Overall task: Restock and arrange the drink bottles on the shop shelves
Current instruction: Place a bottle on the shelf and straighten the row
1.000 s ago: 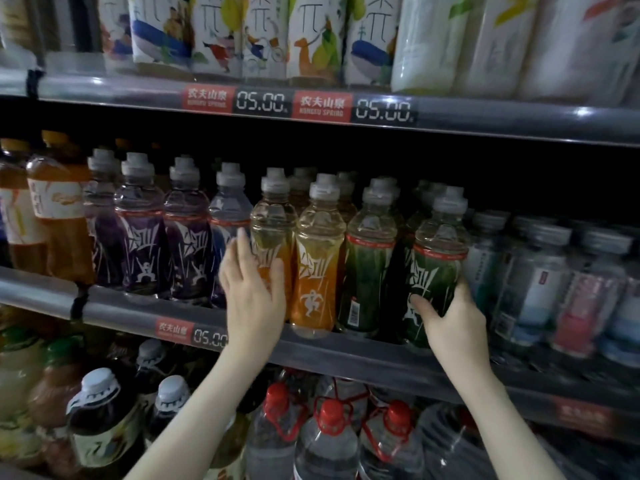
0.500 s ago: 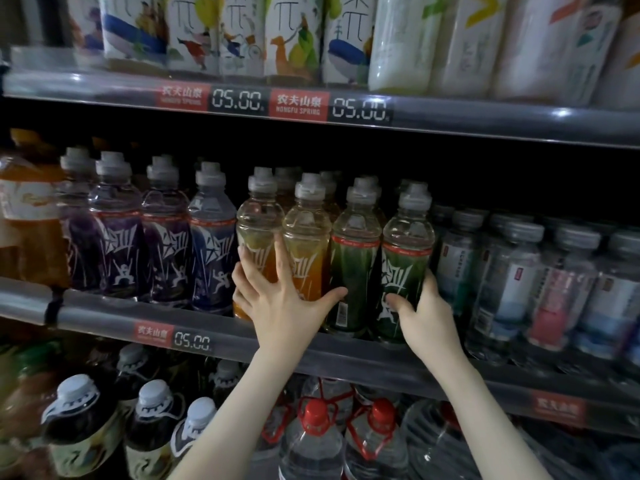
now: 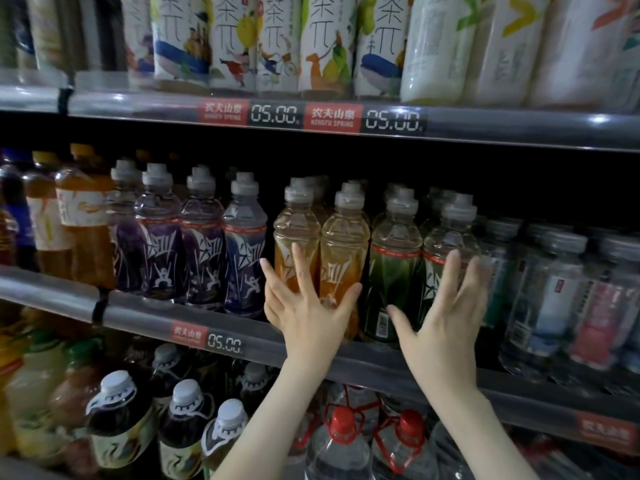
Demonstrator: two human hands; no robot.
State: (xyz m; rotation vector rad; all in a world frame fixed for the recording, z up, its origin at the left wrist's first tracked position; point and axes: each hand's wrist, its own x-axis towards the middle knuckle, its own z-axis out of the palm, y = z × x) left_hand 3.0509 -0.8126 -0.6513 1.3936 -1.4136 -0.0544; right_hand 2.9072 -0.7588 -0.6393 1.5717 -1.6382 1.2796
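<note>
Grey metal shelving fills the view. The middle shelf [image 3: 145, 311] runs from 9 o'clock down toward 4 o'clock, and its raised front rail serves as a lip that keeps the drink bottles upright in files, labels forward and sorted by colour. Tea cartons [image 3: 325, 46] line the shelf above at 12 o'clock.

On the middle shelf, purple bottles [image 3: 162, 251] stand at 9 o'clock with one blue bottle [image 3: 244, 265] beside them. A dark gap follows, then the orange bottles [image 3: 344, 244] at centre. The green bottles [image 3: 394, 271] stand just beside those at 3 o'clock, and clear bottles [image 3: 540, 292] stand farther out.

The left grip [image 3: 308, 313] is released: its fingers are spread flat across the lower fronts of both orange bottles and its thumb reaches toward the first green one. An open palm like this likely squares or slides the pair together without tipping either.

The right grip [image 3: 446, 323] is also released, fingers straight in front of the outer green bottle. It is blurred, so I cannot tell whether it touches. It probably steadies or aligns that file.

A red price tag [image 3: 188, 334] sits on the rail at 7 o'clock.
</note>
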